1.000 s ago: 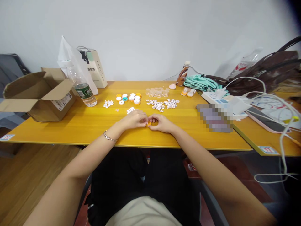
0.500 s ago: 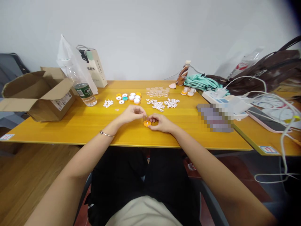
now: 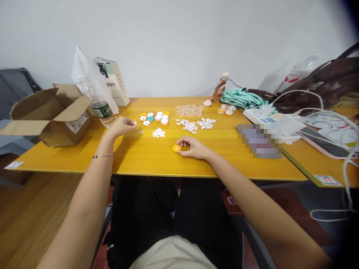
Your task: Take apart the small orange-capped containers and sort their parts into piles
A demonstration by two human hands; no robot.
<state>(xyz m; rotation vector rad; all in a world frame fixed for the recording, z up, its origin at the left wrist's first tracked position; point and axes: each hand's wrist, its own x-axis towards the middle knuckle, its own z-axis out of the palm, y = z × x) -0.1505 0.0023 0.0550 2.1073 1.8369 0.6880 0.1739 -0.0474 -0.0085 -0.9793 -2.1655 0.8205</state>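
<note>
My right hand (image 3: 193, 148) rests on the table with thumb and fingers closed around the edge of a round orange cap (image 3: 176, 148). A small white piece stands up in the middle of that cap. Off to the left, my left hand (image 3: 123, 126) is over a spot of small white parts, its fingers drawn together. A bit of white (image 3: 135, 123) shows at the fingertips; whether it is pinched there is hidden. Between the hands lies a pile of small white discs (image 3: 159, 132). Farther back are white cut-out plastic pieces (image 3: 190, 126).
Several orange, white and teal round caps (image 3: 150, 118) and clear cups (image 3: 189, 110) stand at the back. A cardboard box (image 3: 61, 119) and water bottle (image 3: 102, 111) are left. To the right are a blurred flat object (image 3: 258, 140), a power strip (image 3: 259, 117) and cables.
My left hand has left the orange cap and moved left to the small white parts, uncovering the pile of white discs. My right hand stays on the cap. The view has shifted slightly.
</note>
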